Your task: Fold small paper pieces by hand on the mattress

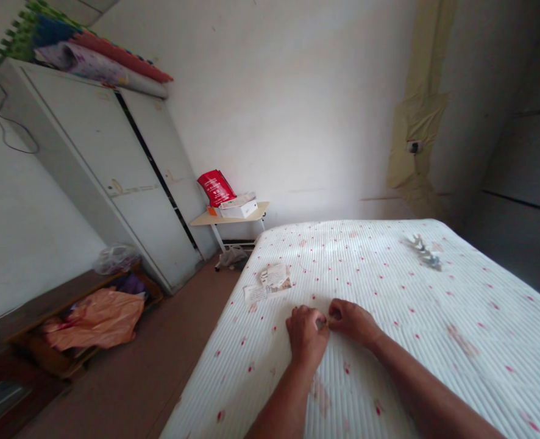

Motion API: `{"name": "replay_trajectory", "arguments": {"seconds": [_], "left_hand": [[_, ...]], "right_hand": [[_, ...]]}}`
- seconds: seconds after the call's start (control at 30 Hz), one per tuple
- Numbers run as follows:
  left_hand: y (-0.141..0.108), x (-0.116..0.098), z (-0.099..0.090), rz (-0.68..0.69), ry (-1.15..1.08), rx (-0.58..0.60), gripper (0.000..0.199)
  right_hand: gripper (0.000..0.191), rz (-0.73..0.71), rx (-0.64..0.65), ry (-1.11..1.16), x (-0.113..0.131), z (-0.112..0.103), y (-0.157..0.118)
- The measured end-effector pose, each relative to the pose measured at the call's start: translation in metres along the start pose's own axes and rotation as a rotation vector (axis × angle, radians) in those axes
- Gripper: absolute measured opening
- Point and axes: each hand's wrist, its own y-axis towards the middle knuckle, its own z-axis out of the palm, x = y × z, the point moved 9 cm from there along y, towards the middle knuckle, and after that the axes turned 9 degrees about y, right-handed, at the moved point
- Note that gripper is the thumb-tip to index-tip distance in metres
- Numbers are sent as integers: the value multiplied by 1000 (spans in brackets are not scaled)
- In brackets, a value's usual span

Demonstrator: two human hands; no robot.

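Both hands are close together over a white mattress [370,268] dotted with small red marks. My left hand [307,332] has its fingers curled, with something small and dark at the thumb and index finger. Just right of it, my right hand [351,320] is pinched, its fingertips nearly touching the left ones. What lies between the fingertips is too small to name. Beyond the left hand, printed paper pieces [275,277] lie on the mattress. A pale, ridged object [424,253] rests farther off, toward the right.
At the mattress's far left corner stands a small table [206,218] with a red bag [216,188] and a white box [245,209]. A grey cabinet [91,158] leans in view at the left, above an orange plastic bag [99,320] on a wooden bench.
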Motion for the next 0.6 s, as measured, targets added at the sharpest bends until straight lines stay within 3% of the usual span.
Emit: {"name": "replay_trajectory", "arguments": {"seconds": [0.13, 0.3, 0.6], "left_hand": [[0, -2, -1, 21, -43, -37, 11], [-1, -2, -2, 41, -77, -102, 7], [-2, -3, -2, 59, -84, -131, 6]], "right_hand": [[32, -75, 13, 15, 2, 1, -1], [39, -93, 45, 6, 2, 2, -1], [28, -103, 33, -40, 16, -3, -10]]}}
